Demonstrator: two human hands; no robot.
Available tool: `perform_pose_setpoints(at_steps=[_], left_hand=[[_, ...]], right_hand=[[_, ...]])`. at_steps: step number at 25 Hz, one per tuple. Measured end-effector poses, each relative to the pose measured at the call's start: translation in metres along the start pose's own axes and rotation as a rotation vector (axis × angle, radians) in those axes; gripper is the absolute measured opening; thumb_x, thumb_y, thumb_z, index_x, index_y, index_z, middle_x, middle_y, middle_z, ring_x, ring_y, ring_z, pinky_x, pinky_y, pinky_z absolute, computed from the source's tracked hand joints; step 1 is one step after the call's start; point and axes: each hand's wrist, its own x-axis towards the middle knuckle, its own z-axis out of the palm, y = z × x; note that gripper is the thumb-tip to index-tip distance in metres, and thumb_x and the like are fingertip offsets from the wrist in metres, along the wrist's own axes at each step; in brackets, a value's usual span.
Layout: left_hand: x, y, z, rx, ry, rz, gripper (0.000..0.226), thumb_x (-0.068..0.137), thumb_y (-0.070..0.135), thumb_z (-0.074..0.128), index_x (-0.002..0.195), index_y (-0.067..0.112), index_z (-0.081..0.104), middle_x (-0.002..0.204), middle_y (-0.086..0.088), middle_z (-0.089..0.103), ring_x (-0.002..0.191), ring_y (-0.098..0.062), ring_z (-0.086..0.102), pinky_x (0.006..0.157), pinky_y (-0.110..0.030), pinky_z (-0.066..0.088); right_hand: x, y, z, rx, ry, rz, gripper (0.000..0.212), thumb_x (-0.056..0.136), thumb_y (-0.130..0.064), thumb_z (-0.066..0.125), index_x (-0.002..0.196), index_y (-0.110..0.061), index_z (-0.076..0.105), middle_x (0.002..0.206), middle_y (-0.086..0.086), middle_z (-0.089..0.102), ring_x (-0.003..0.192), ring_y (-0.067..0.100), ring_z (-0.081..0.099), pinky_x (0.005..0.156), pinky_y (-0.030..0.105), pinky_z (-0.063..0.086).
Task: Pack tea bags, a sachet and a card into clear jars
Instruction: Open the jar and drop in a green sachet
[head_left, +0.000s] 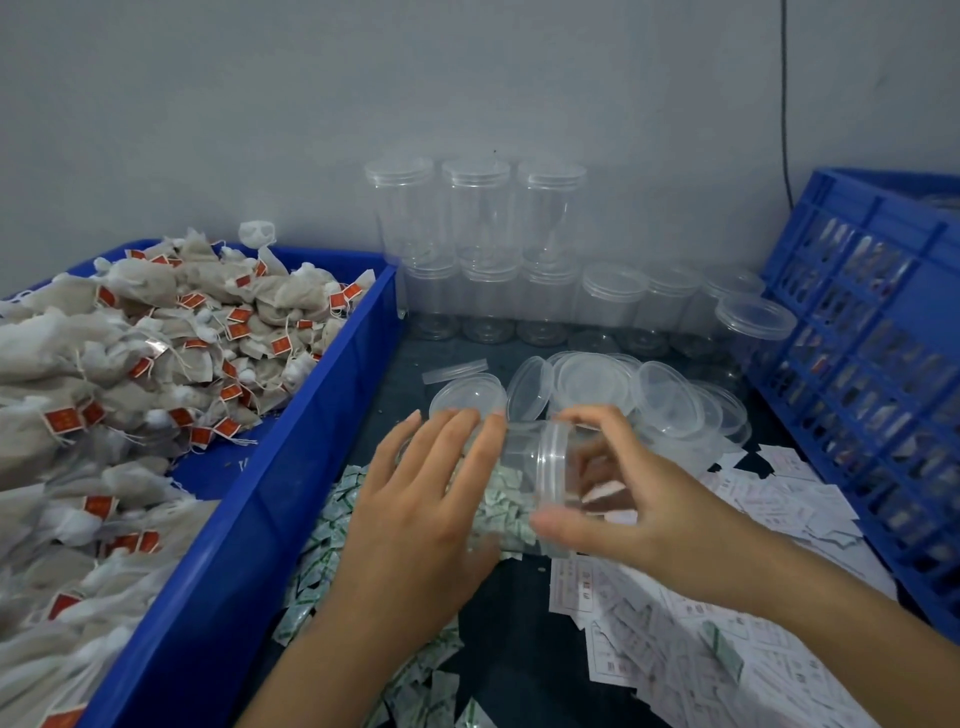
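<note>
A packer at a dark work surface (509, 613) holds a clear cylindrical plastic jar (524, 467) on its side at centre frame. The left hand (431, 499) is cupped over the barrel with fingers spread across it. The right hand (639, 499) is curled round the ridged mouth end, thumb below and fingers above. Whether a lid is seated there cannot be told through the blur. The jar lies directly between the two hands, its base toward 9 o'clock and its mouth toward 3 o'clock, over a heap of small green-and-white paper sachets (332, 525) that runs on to 6 o'clock. No filling is visible in the barrel, so the packing looks to be at an early point. The step goes best if the left hand steadies the barrel while the right works the mouth squarely, and the thin wall is likely to flex under a hard squeeze. At 9 o'clock a blue plastic bin (332, 374) is piled with beige mesh tea bags with red tags (156, 353). At 5 o'clock lie scattered white printed cards (701, 623). Just beyond the hands at 12 o'clock are loose clear round lids (592, 379), and behind them stacked empty lidded jars (478, 218) stand against the wall. At 3 o'clock is a blue slatted plastic crate (857, 312).
</note>
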Motion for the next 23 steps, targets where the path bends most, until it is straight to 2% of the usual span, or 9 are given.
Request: perform_pose_setpoints(at_steps=[4,6,8,11,14,17,18,20,23], left_hand=[[-0.002,-0.001,0.001,-0.035,0.001,-0.039,0.096,0.059,0.041,0.084,0.139,0.013,0.04,0.133,-0.002,0.054,0.125,-0.021,0.05,0.108,-0.044,0.035],[-0.002,-0.001,0.001,-0.024,0.016,-0.045,0.096,0.058,0.039,0.085,0.138,0.014,0.039,0.133,-0.004,0.055,0.126,-0.022,0.05,0.108,-0.044,0.032],[-0.003,0.0,0.002,0.011,0.027,-0.03,0.097,0.057,0.035,0.086,0.138,0.013,0.039,0.132,-0.005,0.056,0.126,-0.023,0.05,0.108,-0.046,0.032],[-0.009,0.0,0.003,0.026,0.037,-0.013,0.095,0.058,0.036,0.086,0.138,0.013,0.041,0.133,-0.006,0.056,0.128,-0.022,0.046,0.109,-0.047,0.03],[-0.013,0.0,0.005,-0.002,0.048,-0.02,0.094,0.058,0.036,0.085,0.137,0.013,0.041,0.132,-0.005,0.055,0.128,-0.021,0.043,0.109,-0.047,0.029],[-0.014,0.0,0.006,-0.036,0.04,-0.057,0.098,0.057,0.035,0.087,0.14,0.016,0.038,0.135,-0.002,0.053,0.13,-0.02,0.042,0.109,-0.047,0.028],[-0.014,0.0,0.006,-0.037,0.044,-0.061,0.099,0.056,0.036,0.087,0.14,0.015,0.037,0.135,-0.003,0.053,0.13,-0.02,0.042,0.109,-0.046,0.028],[-0.014,0.0,0.007,-0.008,0.065,-0.044,0.099,0.055,0.035,0.087,0.138,0.013,0.04,0.134,-0.006,0.055,0.129,-0.022,0.043,0.108,-0.048,0.029],[-0.017,-0.002,0.011,0.033,0.088,-0.009,0.097,0.055,0.034,0.088,0.136,0.013,0.041,0.133,-0.009,0.057,0.129,-0.024,0.045,0.106,-0.051,0.031]], right_hand=[[0.002,0.007,0.003,-0.604,0.201,-0.273,0.1,0.067,-0.024,0.089,0.147,-0.03,0.029,0.148,-0.001,0.032,0.135,0.015,0.039,0.107,0.039,0.044],[0.0,0.01,0.006,-0.561,0.146,-0.242,0.121,0.066,-0.055,0.085,0.157,-0.038,0.006,0.162,-0.006,0.008,0.146,0.016,0.026,0.109,0.043,0.038],[-0.001,0.003,0.007,-0.216,0.031,-0.036,0.12,0.059,-0.093,0.058,0.147,-0.06,-0.015,0.156,-0.038,-0.006,0.142,-0.001,0.027,0.108,0.039,0.04],[-0.003,0.006,0.011,0.034,0.038,0.056,0.088,0.061,-0.1,0.043,0.137,-0.071,0.011,0.124,-0.052,0.037,0.115,-0.01,0.055,0.093,0.023,0.05],[-0.002,0.003,0.008,-0.247,0.031,-0.141,0.087,0.072,-0.068,0.075,0.141,-0.057,0.023,0.136,-0.037,0.035,0.122,-0.014,0.044,0.088,0.007,0.044],[-0.001,0.008,0.016,-0.611,0.191,-0.338,0.1,0.072,-0.023,0.087,0.152,-0.031,0.027,0.149,-0.003,0.031,0.138,0.015,0.038,0.105,0.03,0.044],[-0.002,0.01,0.017,-0.63,0.195,-0.354,0.106,0.072,-0.032,0.087,0.155,-0.034,0.021,0.155,-0.001,0.025,0.143,0.018,0.032,0.107,0.037,0.044],[-0.002,-0.001,0.011,-0.37,0.116,-0.158,0.114,0.068,-0.076,0.072,0.153,-0.054,0.0,0.161,-0.024,0.007,0.142,-0.01,0.022,0.104,0.029,0.04],[-0.009,-0.007,0.016,0.057,0.064,0.067,0.067,0.067,-0.094,0.046,0.123,-0.083,0.011,0.121,-0.056,0.038,0.109,-0.024,0.049,0.076,0.007,0.048]])
